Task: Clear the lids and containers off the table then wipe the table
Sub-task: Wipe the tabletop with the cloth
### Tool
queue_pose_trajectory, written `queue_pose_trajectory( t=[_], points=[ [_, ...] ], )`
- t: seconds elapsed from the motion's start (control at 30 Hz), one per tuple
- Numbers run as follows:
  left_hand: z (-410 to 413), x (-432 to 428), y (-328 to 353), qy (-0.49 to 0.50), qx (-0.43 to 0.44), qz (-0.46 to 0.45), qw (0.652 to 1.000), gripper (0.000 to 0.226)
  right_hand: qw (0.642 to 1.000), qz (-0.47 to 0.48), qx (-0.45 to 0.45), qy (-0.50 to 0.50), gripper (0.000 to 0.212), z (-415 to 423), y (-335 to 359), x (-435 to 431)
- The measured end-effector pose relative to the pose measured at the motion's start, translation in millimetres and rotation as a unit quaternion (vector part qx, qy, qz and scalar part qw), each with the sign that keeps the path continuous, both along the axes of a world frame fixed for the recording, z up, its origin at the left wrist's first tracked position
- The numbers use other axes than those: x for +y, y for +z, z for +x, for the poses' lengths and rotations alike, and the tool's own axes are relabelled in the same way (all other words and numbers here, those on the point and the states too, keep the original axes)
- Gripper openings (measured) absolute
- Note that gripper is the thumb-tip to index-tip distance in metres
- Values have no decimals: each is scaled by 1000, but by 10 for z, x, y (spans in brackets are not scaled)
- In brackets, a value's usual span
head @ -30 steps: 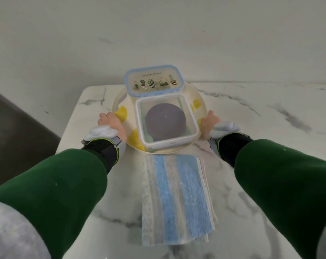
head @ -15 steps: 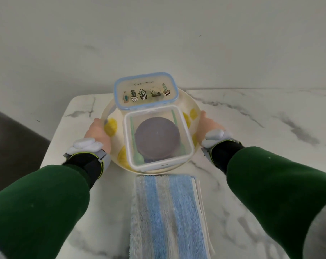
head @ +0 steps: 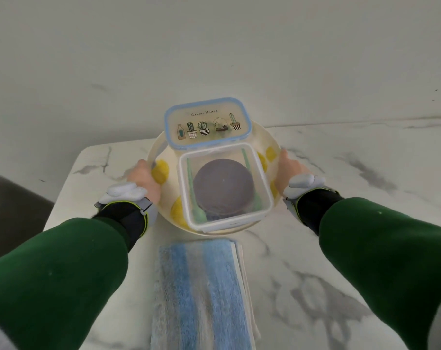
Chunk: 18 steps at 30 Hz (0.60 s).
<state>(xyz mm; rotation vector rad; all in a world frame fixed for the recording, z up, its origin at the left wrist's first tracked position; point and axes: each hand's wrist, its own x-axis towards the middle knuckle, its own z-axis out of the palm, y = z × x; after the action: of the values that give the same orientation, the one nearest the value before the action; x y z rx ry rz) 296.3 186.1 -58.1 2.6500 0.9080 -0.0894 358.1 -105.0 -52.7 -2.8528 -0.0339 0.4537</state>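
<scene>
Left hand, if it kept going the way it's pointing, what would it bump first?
The spotted bowl. The left hand holds its rim and points inward across it. Past that it would likely meet the blue-rimmed lid, though depth is unclear.

Left hand [head: 144, 181] at 9 o'clock and right hand [head: 287, 170] at 3 grip the bowl [head: 261, 141]; towel [head: 201, 294] at 6.

Soft, even light; faint shadows; slight overall blur; wide-angle stretching at edges.

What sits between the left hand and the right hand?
Head view: a cream yellow-spotted bowl carrying a clear plastic container and a blue-rimmed lid.
</scene>
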Motion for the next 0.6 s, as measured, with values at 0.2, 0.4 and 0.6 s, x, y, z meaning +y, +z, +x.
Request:
queue_pose_trajectory(
  t=[0.2,0.4,0.6],
  points=[
    [46,-563,18,-36,-36,-36,998,19,999,-28,11,-15,57,26,65,-602],
    [95,-1249,-39,-60,-30,-40,997,24,997,-54,23,-42,42,15,70,-1280],
    [203,-1840,-90,-57,-19,-44,997,26,998,-50,29,-32,37,101,83,-1832]
  ],
)
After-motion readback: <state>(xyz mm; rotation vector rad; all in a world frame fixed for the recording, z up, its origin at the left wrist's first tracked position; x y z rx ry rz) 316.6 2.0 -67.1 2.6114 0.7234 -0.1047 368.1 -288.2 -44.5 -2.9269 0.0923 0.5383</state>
